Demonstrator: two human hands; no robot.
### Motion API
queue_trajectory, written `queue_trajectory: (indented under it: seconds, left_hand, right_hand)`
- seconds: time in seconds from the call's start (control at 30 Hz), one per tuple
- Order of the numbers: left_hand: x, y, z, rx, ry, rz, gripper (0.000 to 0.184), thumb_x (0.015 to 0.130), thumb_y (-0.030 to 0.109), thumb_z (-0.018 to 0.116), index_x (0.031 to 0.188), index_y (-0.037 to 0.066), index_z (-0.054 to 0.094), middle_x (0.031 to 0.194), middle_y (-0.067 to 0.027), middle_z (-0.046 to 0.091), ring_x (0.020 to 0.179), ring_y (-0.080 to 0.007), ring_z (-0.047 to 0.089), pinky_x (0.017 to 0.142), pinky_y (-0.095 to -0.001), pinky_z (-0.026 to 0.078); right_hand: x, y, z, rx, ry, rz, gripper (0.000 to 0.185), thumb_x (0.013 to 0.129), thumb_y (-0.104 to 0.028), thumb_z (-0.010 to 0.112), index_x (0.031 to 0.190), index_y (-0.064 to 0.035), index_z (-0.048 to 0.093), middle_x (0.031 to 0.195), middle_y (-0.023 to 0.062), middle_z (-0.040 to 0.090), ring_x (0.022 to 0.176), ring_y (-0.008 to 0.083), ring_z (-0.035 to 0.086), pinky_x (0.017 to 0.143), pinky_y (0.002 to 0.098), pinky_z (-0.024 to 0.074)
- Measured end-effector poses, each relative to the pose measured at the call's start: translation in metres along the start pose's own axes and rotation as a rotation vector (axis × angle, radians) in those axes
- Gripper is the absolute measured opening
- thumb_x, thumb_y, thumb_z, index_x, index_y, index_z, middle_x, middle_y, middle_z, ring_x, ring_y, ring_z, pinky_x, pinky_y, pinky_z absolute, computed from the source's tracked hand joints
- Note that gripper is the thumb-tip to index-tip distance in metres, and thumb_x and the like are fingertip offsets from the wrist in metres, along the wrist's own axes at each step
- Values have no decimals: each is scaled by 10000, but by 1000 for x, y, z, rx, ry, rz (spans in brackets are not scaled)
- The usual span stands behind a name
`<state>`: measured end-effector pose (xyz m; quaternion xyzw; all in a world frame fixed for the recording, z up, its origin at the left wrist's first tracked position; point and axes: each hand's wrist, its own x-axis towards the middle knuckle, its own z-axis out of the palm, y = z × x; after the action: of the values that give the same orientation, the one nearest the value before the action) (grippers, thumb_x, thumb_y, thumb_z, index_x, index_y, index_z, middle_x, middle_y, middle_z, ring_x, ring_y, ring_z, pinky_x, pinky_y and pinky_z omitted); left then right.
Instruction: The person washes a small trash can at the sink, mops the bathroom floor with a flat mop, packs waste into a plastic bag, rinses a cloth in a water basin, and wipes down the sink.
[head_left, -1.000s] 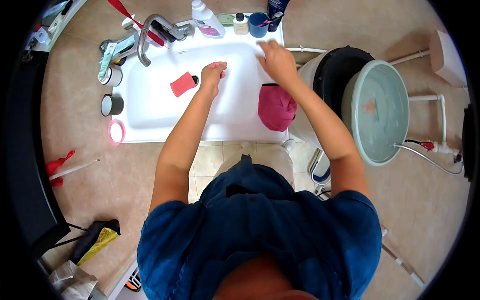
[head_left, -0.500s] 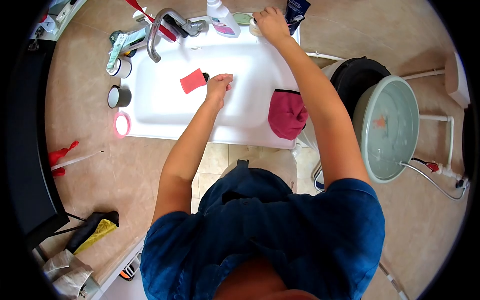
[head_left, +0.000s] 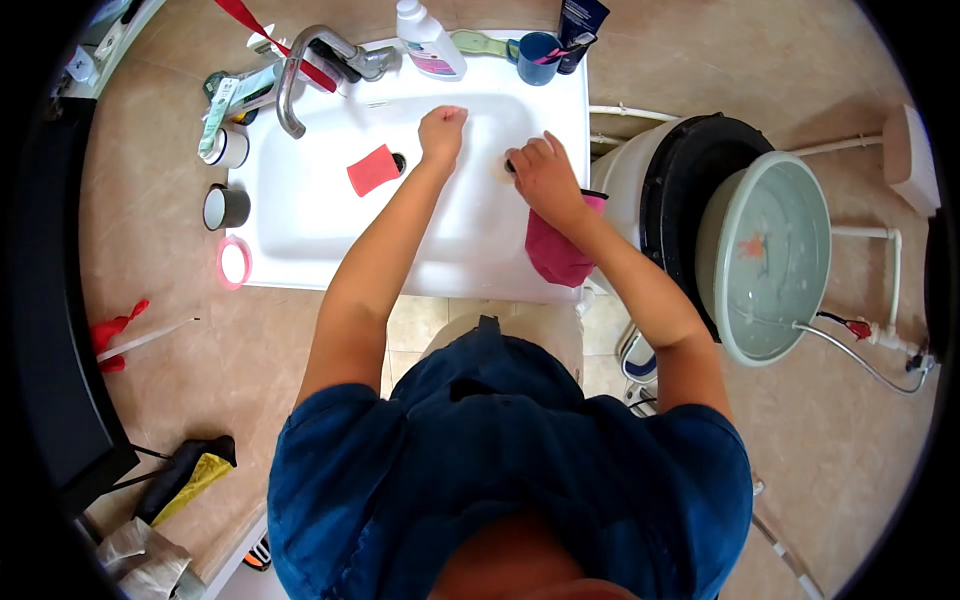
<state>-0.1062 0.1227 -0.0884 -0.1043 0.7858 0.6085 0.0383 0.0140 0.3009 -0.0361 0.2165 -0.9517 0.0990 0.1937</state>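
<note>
My right grip (head_left: 545, 179) is narrow, holding a small bottle (head_left: 507, 167) at the fingertips, on its left side. My left grip (head_left: 442, 134) is curled; contents cannot be determined. Left of both grips, the red sponge (head_left: 374, 171) lies in the sink (head_left: 305, 220).

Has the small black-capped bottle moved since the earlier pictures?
Yes. Judged against the faucet, the black-capped bottle has come down the picture, off the back rim, and is now in the right hand over the basin.
</note>
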Motion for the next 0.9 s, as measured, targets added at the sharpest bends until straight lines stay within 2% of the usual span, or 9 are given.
queue_trajectory:
  seconds: [0.17, 0.2, 0.3, 0.33, 0.47, 0.57, 0.77, 0.8, 0.9]
  left_hand:
    - [45, 8, 55, 373, 169, 395, 186, 834, 210, 677, 878, 37, 727, 772, -111, 705, 674, -237, 649, 675, -351, 497]
    - [49, 13, 60, 385, 107, 385, 208, 838, 216, 658, 935, 42, 718, 924, -148, 705, 808, -318, 656, 748, -390, 504]
    - [57, 10, 73, 810, 107, 831, 266, 852, 219, 642, 1045, 43, 688, 1149, -139, 656, 1009, -366, 601, 841, -404, 488]
    - [48, 7, 78, 893, -54, 654, 400, 867, 231, 624, 1223, 48, 600, 1385, -136, 499, 1230, -419, 444, 971, -456, 414]
    - [21, -8, 90, 927, -25, 685, 545, 895, 242, 594, 1381, 41, 452, 1503, -116, 347, 1353, -397, 297, 1058, -542, 288]
    - [11, -6, 80, 977, -98, 844, 512, 875, 199, 618, 1350, 54, 495, 1472, -98, 398, 1319, -359, 357, 1045, -506, 316]
    - [42, 15, 68, 848, -147, 1076, 300, 735, 67, 701, 1031, 73, 657, 1144, -57, 624, 1061, -296, 549, 914, -404, 441]
    - [47, 17, 72, 770, -122, 1119, 187, 723, 42, 693, 904, 70, 653, 990, -58, 635, 938, -293, 575, 836, -401, 469]
    - [59, 12, 71, 693, -176, 1096, 144, 729, 22, 677, 861, 64, 640, 930, -71, 617, 863, -294, 570, 785, -406, 464]
  right_hand:
    - [-8, -18, 42, 29, -102, 18, 130, 821, -101, 541, 937, -65, 588, 817, 79, 611, 953, 242, 566, 1065, 477, 355]
    - [-8, -22, 46, 24, -123, 15, 116, 825, -95, 531, 924, -64, 585, 807, 84, 613, 949, 241, 568, 1066, 482, 356]
    - [-13, -29, 54, 48, -161, 58, 108, 825, -93, 533, 915, -61, 583, 807, 88, 616, 949, 245, 568, 1067, 482, 356]
    - [-16, -29, 56, 63, -154, 77, 102, 822, -91, 537, 906, -58, 585, 816, 92, 623, 948, 245, 568, 1075, 483, 351]
    - [-23, -30, 62, 73, -172, 106, 96, 823, -114, 565, 902, -68, 593, 825, 81, 614, 939, 249, 565, 1005, 447, 400]
    - [-21, -34, 67, 205, -170, 51, 100, 811, -95, 546, 890, -62, 598, 831, 96, 630, 930, 258, 568, 962, 423, 418]
    - [-21, -44, 88, 343, -115, -36, 95, 794, -95, 566, 881, -81, 604, 823, 88, 628, 901, 254, 566, 879, 397, 441]
    - [-19, -44, 88, 337, -119, -25, 95, 798, -98, 567, 883, -83, 606, 823, 87, 629, 905, 254, 566, 881, 396, 441]
    - [-18, -43, 86, 310, -161, 19, 128, 793, -114, 606, 918, -88, 613, 837, 79, 632, 932, 254, 566, 902, 394, 436]
